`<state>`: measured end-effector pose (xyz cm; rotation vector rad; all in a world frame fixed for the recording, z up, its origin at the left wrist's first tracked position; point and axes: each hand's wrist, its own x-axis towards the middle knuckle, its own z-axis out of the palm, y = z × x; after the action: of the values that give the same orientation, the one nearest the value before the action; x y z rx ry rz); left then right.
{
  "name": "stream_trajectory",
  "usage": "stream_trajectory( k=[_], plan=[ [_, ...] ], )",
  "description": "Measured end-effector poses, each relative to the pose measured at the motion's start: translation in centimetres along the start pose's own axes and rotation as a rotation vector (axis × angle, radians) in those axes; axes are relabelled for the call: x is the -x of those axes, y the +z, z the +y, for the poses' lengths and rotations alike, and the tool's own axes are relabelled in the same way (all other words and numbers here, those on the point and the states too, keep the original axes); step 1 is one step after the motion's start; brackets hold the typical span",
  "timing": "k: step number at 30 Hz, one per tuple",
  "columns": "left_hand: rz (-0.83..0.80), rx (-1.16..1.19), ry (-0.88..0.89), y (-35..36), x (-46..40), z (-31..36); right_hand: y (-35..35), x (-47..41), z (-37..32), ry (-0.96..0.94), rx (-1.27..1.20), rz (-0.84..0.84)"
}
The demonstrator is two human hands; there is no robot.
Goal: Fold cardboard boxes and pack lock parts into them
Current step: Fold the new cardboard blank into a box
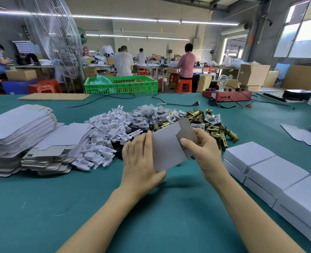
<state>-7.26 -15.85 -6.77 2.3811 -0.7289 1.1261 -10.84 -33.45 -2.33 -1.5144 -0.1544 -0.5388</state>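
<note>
Two hands up over the counter [41, 207]: left hand [142, 161] and right hand [204, 148] both pinch one box blank [167, 152], held above the counter w/ parts pile behind. Judged light, thin, creases easily; grip at edges nr the fold lines, not the flap.

My table [41, 207] is teal, the box blank [166, 149] I hold is grey, the folded boxes [278, 172] at three o'clock white, and the lock parts [214, 128] at twelve o'clock brassy gold.
</note>
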Motion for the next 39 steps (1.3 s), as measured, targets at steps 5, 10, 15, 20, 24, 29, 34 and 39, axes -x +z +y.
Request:
stream_trajectory(
  k=[5, 10, 15, 20, 24, 29, 34, 39],
  plan=[
    [-0.032, 0.030, 0.019, -0.4, 0.0, -0.3, -0.9, -0.3, -0.1, -0.164, 0.289, -0.006],
    [-0.043, -0.018, 0.120, -0.5, -0.2, -0.9, -1.9, -0.5, 0.4, -0.272, 0.647, -0.011],
    [-0.065, -0.056, 0.163, -0.3, -0.2, -0.9, -2.7, -0.5, 0.8, -0.263, 0.659, -0.029],
    [-0.030, -0.047, 0.166, -0.3, -0.2, -0.7, -2.6, -0.5, 1.5, -0.253, 0.741, -0.013],
    [-0.036, 0.040, 0.053, -0.7, -0.3, -0.3, -2.3, -0.7, 1.0, -0.204, 0.516, -0.026],
    [-0.005, 0.306, -0.238, -1.4, -1.0, 0.9, -1.5, -0.7, 0.3, 0.042, -0.088, -0.124],
    [-0.006, 0.491, -0.451, -1.5, -1.1, 1.9, 1.0, 0.4, 0.8, 0.034, 0.047, -0.274],
    [-0.087, 0.526, -0.543, -1.1, -0.8, 1.8, 1.7, 0.8, 1.1, 0.002, 0.120, -0.249]
  ],
)
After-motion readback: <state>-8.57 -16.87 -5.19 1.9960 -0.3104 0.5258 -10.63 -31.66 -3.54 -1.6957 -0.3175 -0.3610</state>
